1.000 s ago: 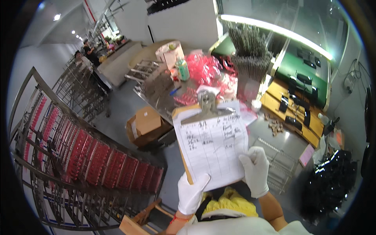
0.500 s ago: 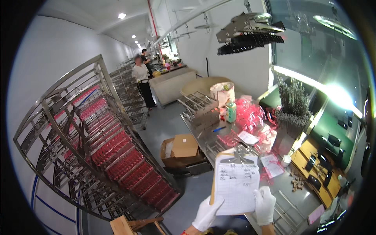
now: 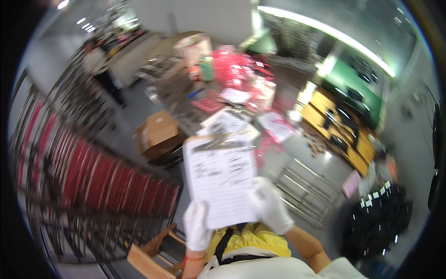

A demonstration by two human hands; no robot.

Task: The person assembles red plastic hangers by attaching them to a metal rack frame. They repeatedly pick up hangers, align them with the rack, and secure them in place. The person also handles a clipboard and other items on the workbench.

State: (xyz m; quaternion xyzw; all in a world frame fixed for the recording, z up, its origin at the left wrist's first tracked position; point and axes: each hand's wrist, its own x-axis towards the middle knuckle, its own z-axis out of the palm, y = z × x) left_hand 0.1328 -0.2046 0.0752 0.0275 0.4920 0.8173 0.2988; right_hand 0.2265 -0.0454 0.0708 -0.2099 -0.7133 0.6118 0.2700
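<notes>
Room: a workshop hall with a grey floor (image 3: 139,111) and a long strip light (image 3: 325,35) along the far wall; the whole view is motion-blurred.
Rack: a tall metal wire rack (image 3: 79,186) fills the left side, its bars dark and thin, rows of red pieces packed inside.
Work table: a long grey table (image 3: 297,149) runs ahead, strewn with red packets (image 3: 237,65) and loose papers (image 3: 232,95); details are smeared.
Yellow bench: a yellow-topped bench (image 3: 334,125) with dark tools stands to the right, before a green board (image 3: 357,83).
Cardboard box: a brown box (image 3: 155,132) sits on the floor between the rack and the table.
Other person: someone in a light top (image 3: 95,60) stands well off by the far racks.
Clipboard: a clipboard (image 3: 223,179) carrying a lined white sheet with handwriting, metal clip at the top, is held upright in front of the chest, just above the yellow vest (image 3: 241,239).
Left hand: the left hand (image 3: 197,228), in a white cloth glove, is closed on the clipboard's lower left corner, forearm rising from below.
Right hand: the right hand (image 3: 272,204), also white-gloved, clasps the lower right edge, fingers spread flat up the paper's side.
Hands together: apart, one on each lower corner.
</notes>
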